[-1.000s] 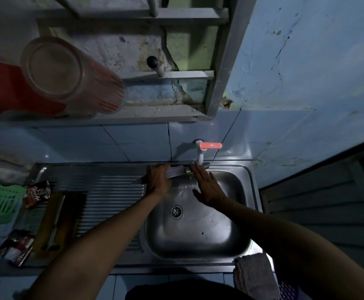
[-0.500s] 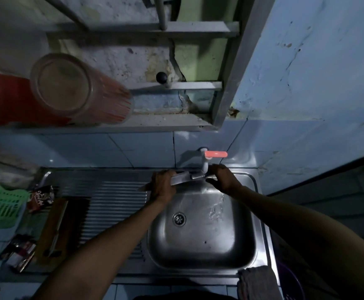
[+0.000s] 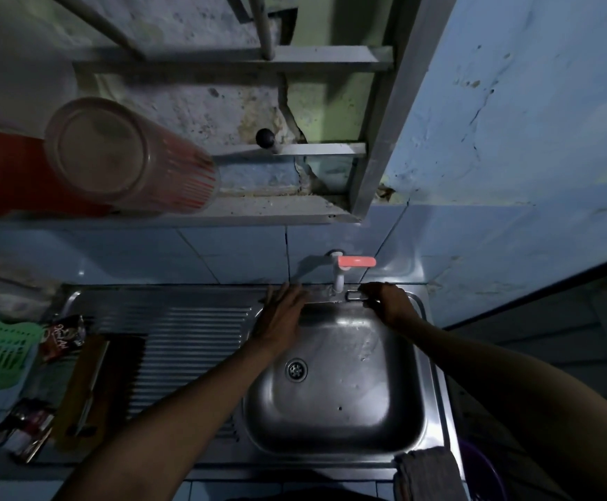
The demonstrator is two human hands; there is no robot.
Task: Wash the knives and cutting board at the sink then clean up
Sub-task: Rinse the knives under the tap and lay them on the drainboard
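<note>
a second ago the left hand (image 3: pixel 280 312) had its fist round a knife handle under the tap (image 3: pixel 340 274) while the right hand (image 3: pixel 388 305) rubbed along the blade. now that has swapped. the left hand lies flat and unclenched, fingers spread over the basin's back rim at about 11 o'clock from the drain (image 3: pixel 296 368), gripping nothing i can see. the right hand has gone to the far rim at 1 o'clock, just right of the tap, fingers curled on a slim metal piece with a loop end, most likely the knife (image 3: pixel 354 296) laid along the back edge of the sink (image 3: pixel 334 421); it is too dim to be sure how much of the knife is there, or whether the fingers pinch it or only rest on it.

to my eye that knife has had its rinse and is being parked or passed over. the cutting board (image 3: pixel 85 388) waits well off at 9 o'clock on the ribbed drainer (image 3: pixel 193 341), another knife (image 3: pixel 92 388) lying on it, neither touched yet. so the job looks early: one blade done, the board and second blade to come.
</note>
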